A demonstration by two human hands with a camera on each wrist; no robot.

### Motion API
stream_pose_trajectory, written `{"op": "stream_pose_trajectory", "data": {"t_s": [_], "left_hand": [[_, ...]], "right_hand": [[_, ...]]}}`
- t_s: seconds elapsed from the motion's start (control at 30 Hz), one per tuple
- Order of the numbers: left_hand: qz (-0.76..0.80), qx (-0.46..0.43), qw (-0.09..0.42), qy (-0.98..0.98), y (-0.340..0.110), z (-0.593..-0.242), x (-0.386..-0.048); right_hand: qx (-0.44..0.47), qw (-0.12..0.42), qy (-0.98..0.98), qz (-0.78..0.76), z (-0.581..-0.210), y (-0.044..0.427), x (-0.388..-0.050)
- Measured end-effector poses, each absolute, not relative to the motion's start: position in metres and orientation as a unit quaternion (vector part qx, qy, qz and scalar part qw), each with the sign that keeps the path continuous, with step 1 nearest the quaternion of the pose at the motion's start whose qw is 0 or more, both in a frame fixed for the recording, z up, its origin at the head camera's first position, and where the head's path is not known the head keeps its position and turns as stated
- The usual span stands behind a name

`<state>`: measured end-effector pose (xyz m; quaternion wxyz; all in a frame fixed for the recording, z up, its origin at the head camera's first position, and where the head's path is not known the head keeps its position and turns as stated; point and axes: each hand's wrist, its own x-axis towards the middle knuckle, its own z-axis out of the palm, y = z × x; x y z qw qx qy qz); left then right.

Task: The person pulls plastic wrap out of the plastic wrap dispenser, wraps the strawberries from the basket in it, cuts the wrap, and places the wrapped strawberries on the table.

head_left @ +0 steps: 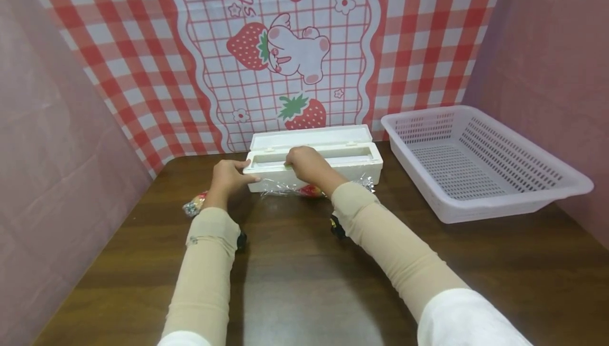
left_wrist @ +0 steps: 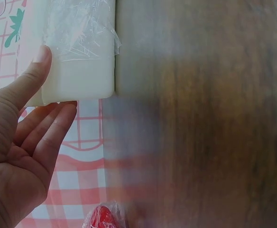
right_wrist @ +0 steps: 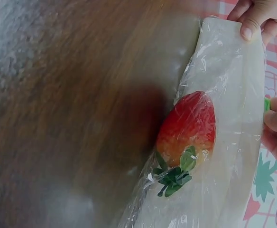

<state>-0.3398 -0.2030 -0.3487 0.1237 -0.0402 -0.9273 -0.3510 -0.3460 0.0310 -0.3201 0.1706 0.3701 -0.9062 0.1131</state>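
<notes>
A long white cling film box point(head_left: 271, 177) stands at the back of the table with its lid point(head_left: 311, 136) raised. My left hand point(head_left: 227, 178) holds its left end, thumb on the front face and fingers round the end. My right hand point(head_left: 306, 165) is at the box's top front edge and pinches a small green piece point(right_wrist: 267, 104), mostly hidden by the fingers. Clear film point(left_wrist: 79, 38) hangs down the front. Behind that film lies a red strawberry point(right_wrist: 188, 128) with green leaves, against the box front; my right arm partly covers it in the head view.
A film-wrapped red and yellow item point(head_left: 194, 205) lies left of my left wrist. To the right stands a white slotted plastic basket point(head_left: 444, 206). A strawberry-print checked cloth point(head_left: 409, 45) hangs right behind the box, and pink cloth walls point(head_left: 547, 71) flank the brown table point(head_left: 295, 282).
</notes>
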Motion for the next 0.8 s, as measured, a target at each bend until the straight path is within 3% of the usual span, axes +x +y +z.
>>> {"op": "stream_pose_trajectory", "data": {"t_s": [0.8], "left_hand": [[-0.358,-0.044,0.127,-0.924,-0.203,-0.35,-0.34]], "right_hand": [[0.376,0.186,-0.901,0.108,-0.32,0.057,-0.341]]}}
